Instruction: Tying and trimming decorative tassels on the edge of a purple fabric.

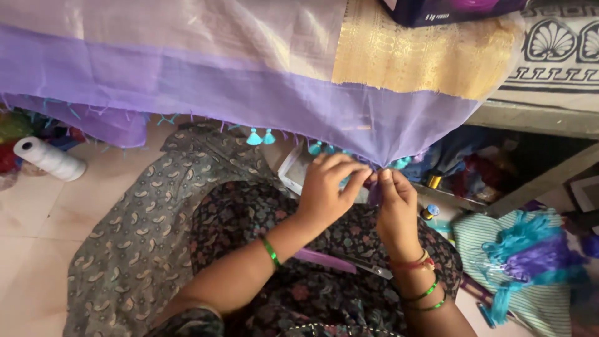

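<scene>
A lilac cloth (206,87) with a gold woven panel (424,53) hangs from a ledge in front of me. Small teal tassels (261,137) dangle along its lower edge. My left hand (327,187) and my right hand (394,209) meet at that hem, fingertips pinched together on the fringe threads and a purple tuft near the cloth's lowest corner. Green bangles sit on both wrists, and red thread circles the right one. My patterned lap is below the hands.
A white thread cone (50,159) lies on the tiled floor at left. A striped bag (530,299) with teal and purple yarn bundles (530,249) sits at right. Small thread spools (430,211) and a white tray (293,171) lie under the cloth. A dark box (449,11) rests on top.
</scene>
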